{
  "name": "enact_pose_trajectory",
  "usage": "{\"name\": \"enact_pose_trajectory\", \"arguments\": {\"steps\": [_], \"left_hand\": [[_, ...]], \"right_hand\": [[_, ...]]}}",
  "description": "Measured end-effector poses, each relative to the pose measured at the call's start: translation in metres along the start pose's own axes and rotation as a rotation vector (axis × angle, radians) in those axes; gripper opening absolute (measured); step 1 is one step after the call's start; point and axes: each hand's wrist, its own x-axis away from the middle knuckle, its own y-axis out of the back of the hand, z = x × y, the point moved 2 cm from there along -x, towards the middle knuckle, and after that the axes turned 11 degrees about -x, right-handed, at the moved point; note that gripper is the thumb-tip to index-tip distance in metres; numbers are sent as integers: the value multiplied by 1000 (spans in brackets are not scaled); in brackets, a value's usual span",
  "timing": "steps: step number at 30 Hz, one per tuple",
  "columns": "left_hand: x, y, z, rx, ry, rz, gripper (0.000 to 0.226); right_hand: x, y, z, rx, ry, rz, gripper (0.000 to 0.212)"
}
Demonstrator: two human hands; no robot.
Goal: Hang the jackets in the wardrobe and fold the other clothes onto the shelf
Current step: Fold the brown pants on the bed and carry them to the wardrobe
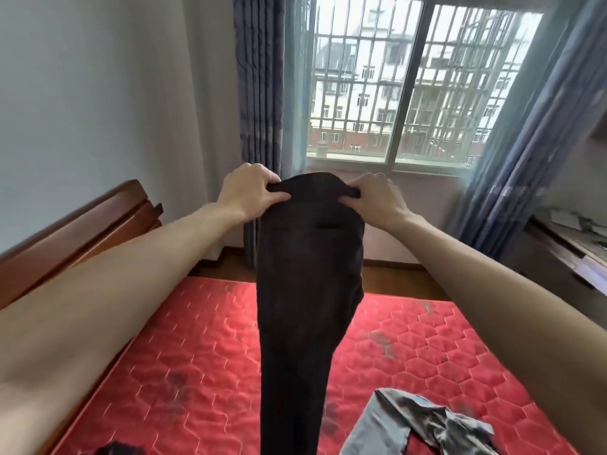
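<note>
red quilted mattress [203, 356] with a crumpled grey garment [423, 425] and a dark item [118, 449] near its front edge

The black trousers [305, 290] run off the frame at 6 o'clock, their hems unseen. A grey garment [417, 425] at 5 o'clock is cut by the bottom edge. A dark scrap of cloth [120, 449] at 7 o'clock is too cropped to identify. The trousers hide part of the mattress [197, 339].

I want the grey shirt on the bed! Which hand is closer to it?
Right. The right hand holds the dark garment up above the grey shirt's side; the left hand grips farther over.
</note>
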Motion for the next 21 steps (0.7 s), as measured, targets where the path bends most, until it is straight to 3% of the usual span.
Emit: {"name": "enact_pose_trajectory", "arguments": {"steps": [3,5,11,14,18,21], "left_hand": [[-11,1,10,78,21,-145,26],[-9,3,13,92,16,-206,30],[42,-16,10,22,35,-209,50],[102,-60,-1,-64,60,-143,43],[211,-148,-9,-102,-38,25,26],[308,-228,-13,-123,-156,202,23]], "right_hand": [[-6,5,8,28,82,-134,35],[-5,8,8,47,143,-223,33],[46,-13,4,48,308,-350,28],[96,-59,-23,151,329,-310,23],[197,-155,-68,186,293,-138,12],[285,-239,-104,200,283,47,34]]}}
